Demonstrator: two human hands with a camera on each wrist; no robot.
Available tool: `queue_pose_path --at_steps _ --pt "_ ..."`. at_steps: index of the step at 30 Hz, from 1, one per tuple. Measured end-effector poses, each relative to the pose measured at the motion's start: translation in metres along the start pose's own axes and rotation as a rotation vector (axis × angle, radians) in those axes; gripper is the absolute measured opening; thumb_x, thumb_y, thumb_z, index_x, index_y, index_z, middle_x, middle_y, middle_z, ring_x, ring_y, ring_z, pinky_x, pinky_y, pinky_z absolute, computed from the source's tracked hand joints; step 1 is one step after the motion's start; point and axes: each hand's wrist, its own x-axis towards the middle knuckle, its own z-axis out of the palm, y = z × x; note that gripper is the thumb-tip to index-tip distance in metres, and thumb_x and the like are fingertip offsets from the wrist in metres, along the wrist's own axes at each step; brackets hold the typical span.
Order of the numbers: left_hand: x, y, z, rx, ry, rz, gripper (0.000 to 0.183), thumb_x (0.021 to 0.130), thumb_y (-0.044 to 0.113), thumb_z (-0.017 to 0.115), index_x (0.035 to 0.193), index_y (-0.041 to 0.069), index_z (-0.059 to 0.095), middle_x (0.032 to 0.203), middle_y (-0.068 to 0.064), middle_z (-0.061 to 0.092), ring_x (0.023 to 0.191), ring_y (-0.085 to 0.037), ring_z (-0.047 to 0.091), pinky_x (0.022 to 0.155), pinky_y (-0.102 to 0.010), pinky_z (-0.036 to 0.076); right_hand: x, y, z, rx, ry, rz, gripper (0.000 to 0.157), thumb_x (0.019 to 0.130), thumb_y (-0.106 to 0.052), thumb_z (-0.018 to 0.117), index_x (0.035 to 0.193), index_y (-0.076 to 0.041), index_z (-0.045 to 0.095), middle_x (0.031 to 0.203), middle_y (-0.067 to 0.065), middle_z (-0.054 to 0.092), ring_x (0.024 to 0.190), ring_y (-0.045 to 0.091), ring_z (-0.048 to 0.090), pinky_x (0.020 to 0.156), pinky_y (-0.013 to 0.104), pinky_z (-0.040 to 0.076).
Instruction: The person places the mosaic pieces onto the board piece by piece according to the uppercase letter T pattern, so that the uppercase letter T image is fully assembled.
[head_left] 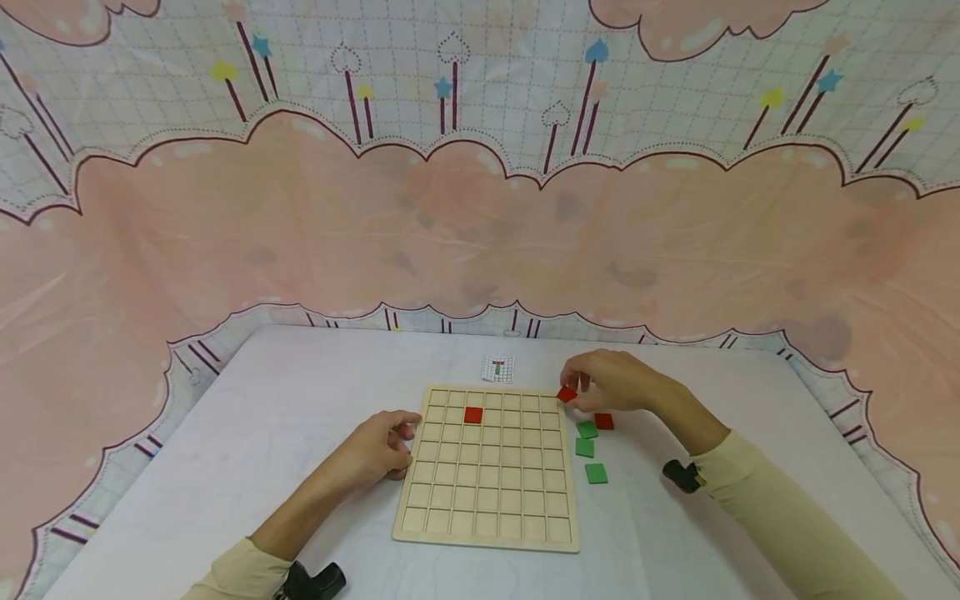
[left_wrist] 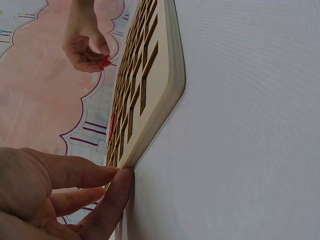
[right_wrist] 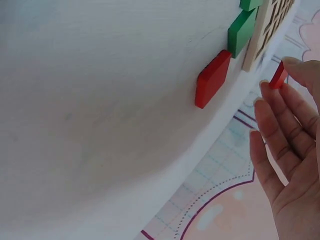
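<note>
The step in hand is judged to be the seating of tiles in the grid board (head_left: 486, 502), which is set at lower centre of the frame. One red tile (head_left: 473, 414) is seated in its upper left part. A second, the held red tile (head_left: 567, 394), is pinched between thumb and fingertips of the right hand (head_left: 613, 381), at the board's upper right corner. The board's left edge is touched by the left hand (head_left: 375, 446); its fingers are relaxed, with thumb and forefinger apart, and no tile is held.

A loose red tile (head_left: 604, 422) and three green tiles (head_left: 596, 473) are laid right of the board. A printed card (head_left: 498, 369), showing red above green, is placed beyond the top edge; its exact cells cannot be counted.

For the next move, leftward transfer, square alignment and release into a cell appear to be required.
</note>
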Motion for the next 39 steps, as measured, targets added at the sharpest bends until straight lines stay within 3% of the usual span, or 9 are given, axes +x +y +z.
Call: queue_pose_path --at_steps 24,39 --pt "-0.004 0.004 -0.001 -0.001 -0.016 0.015 0.062 0.081 -0.018 0.063 0.140 -0.007 0.052 0.108 -0.014 0.050 0.078 -0.020 0.052 0.056 -0.028 0.053 0.009 -0.017 -0.002 0.011 -0.013 -0.071 0.022 0.088 -0.026 0.077 0.110 -0.026 0.073 0.102 -0.013 0.068 0.092 0.011 0.061 0.076 0.028 0.053" --pt "-0.004 0.004 0.000 0.011 -0.014 0.017 0.061 0.081 -0.018 0.063 0.140 -0.007 0.052 0.108 -0.014 0.050 0.078 -0.020 0.052 0.056 -0.028 0.053 0.014 -0.031 0.000 0.008 -0.009 -0.111 0.025 0.087 -0.031 0.080 0.111 -0.025 0.074 0.097 -0.015 0.068 0.091 0.011 0.061 0.076 0.026 0.052"
